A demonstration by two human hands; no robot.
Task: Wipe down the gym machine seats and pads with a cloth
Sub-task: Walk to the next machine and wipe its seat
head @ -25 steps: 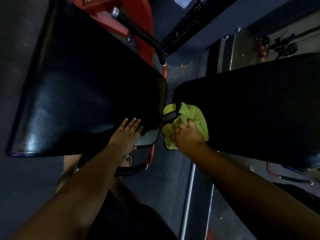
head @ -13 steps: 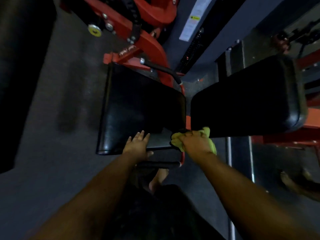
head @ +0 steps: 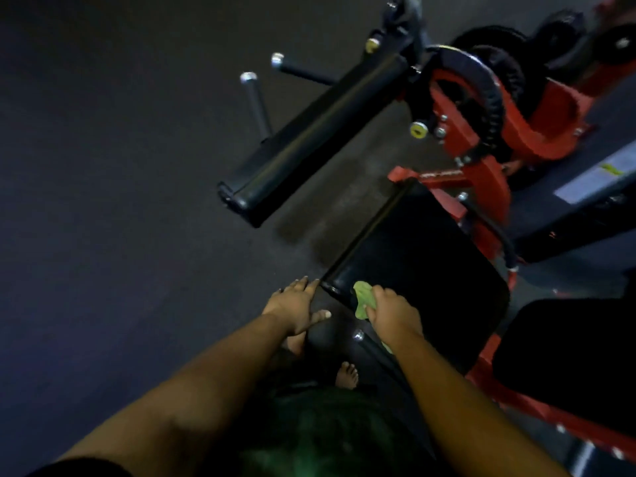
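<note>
A black padded seat (head: 423, 266) of a red gym machine lies in the middle right of the head view. My right hand (head: 392, 313) grips a green cloth (head: 363, 299) and presses it on the seat's near left corner. My left hand (head: 296, 306) is spread open just left of that corner, its fingertips at the seat's edge, holding nothing. A second black pad (head: 568, 352) sits at the right, beyond the seat. A long black roller pad (head: 316, 139) stretches above the seat, further away.
The red machine frame (head: 481, 166) with black weight plates (head: 495, 56) rises at the upper right. A chrome-tipped black handle (head: 368, 342) runs under my right wrist. My bare feet (head: 347, 373) stand on the dark rubber floor (head: 120, 201), which fills the left side.
The view has pulled back and swung left, bringing the roller pad into sight. My right hand moved the cloth from the gap between the two pads to the seat's near left corner.
</note>
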